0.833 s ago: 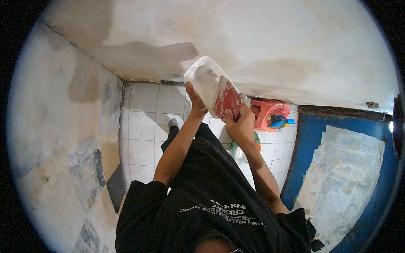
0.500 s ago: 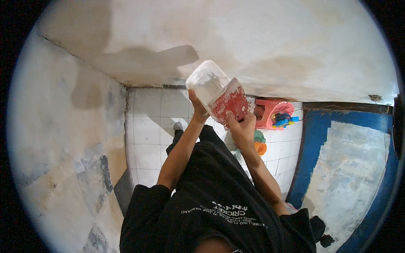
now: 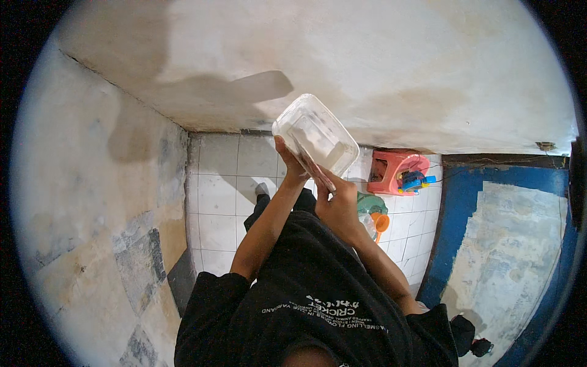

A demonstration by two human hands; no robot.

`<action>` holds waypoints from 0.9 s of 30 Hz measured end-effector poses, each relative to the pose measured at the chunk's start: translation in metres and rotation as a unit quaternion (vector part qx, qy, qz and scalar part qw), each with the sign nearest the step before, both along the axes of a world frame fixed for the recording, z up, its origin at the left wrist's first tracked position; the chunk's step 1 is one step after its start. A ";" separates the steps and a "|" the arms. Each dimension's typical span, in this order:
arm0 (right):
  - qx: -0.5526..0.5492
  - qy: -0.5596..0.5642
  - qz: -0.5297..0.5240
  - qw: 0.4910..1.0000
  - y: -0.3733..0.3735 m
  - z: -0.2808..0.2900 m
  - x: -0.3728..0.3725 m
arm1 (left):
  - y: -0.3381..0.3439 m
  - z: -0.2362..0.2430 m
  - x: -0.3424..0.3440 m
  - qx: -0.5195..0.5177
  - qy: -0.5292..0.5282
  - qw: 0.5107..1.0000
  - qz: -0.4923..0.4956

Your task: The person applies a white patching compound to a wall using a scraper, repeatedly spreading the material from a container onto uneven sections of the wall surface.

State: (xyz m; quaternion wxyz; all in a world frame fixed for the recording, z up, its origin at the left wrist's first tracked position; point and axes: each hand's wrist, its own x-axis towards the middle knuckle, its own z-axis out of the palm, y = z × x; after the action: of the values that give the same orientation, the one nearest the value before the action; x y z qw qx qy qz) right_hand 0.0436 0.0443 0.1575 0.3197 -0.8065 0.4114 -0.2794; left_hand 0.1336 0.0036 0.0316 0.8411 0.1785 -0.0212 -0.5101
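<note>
A white rectangular plastic container (image 3: 324, 134) with pale, powdery-looking residue inside is tilted in front of me. My left hand (image 3: 291, 160) grips its near left side, thumb along the edge. My right hand (image 3: 336, 205) is closed on a red, residue-caked flat scraper (image 3: 316, 168), now seen nearly edge-on, its blade reaching into the container along the left inner side. Both hands are close together above the tiled floor, over my dark trousers.
A pink stool (image 3: 382, 177) stands against the patchy front wall (image 3: 379, 61) with a blue tool (image 3: 416, 181) on it. Beside it are a green container (image 3: 372, 202) and an orange dipper (image 3: 380, 223). Another patchy wall (image 3: 104, 232) is left; a blue panel (image 3: 458, 189) with pale filler is right.
The red scraper has turned from showing its broad face to edge-on, and shifted left within the container. My right hand has moved down and left; the container has shifted slightly down and right.
</note>
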 end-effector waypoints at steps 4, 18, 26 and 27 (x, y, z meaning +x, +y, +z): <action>0.084 0.061 0.008 0.995 -0.004 0.019 -0.009 | 0.001 0.000 0.001 0.030 0.010 0.999 0.016; -0.097 0.106 0.242 0.960 -0.064 0.031 -0.061 | -0.002 0.027 0.022 -0.064 0.163 0.976 -0.127; -0.115 0.139 0.317 0.931 -0.060 0.049 -0.069 | 0.001 0.049 0.037 -0.122 0.136 0.964 -0.192; -0.082 0.116 0.280 0.949 -0.060 0.049 -0.072 | 0.002 0.047 0.037 -0.097 0.121 0.969 -0.191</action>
State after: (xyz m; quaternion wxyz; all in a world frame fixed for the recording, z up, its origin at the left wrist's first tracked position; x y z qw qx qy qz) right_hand -0.0286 -0.0158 0.2068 0.2677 -0.9397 0.1786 -0.1154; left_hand 0.1706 0.0056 0.0789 0.7375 0.0252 -0.0024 -0.6749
